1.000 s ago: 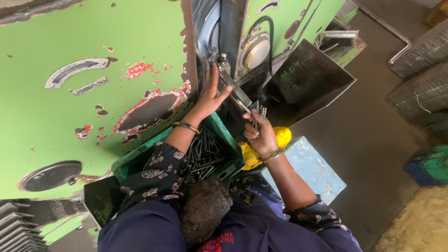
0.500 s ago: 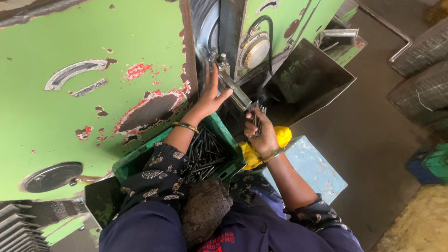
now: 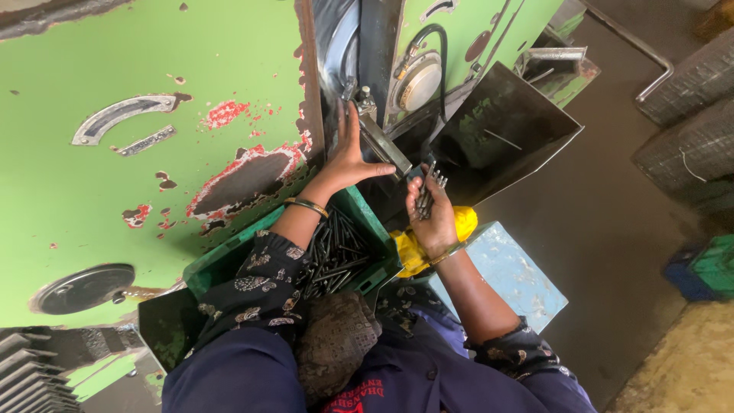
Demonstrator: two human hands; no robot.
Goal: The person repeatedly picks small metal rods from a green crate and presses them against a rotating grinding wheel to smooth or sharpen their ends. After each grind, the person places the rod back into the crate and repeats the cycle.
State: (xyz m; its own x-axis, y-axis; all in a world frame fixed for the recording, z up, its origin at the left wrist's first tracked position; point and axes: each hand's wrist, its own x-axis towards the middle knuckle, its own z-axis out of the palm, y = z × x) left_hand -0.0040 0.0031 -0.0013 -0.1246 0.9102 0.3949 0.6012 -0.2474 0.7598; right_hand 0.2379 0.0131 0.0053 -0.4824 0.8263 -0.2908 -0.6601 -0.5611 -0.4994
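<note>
Gripping a bundle of dark metal rods (image 3: 430, 187), the right hand (image 3: 432, 218) closes around them just beside the machine's metal guide bar (image 3: 384, 145). The left hand (image 3: 348, 157) lies open, fingers spread, its thumb touching that bar on the green machine (image 3: 153, 176). Below the left forearm, a green crate (image 3: 367, 222) holds more rods (image 3: 332, 256); a yellow cloth (image 3: 409, 252) lies at its right edge.

Two metal label plates (image 3: 126, 122) were fixed to the green machine panel (image 3: 92, 199) at upper left: one curved silver strip and, just below it, one short straight strip. No packages, signs or screens were observed.
</note>
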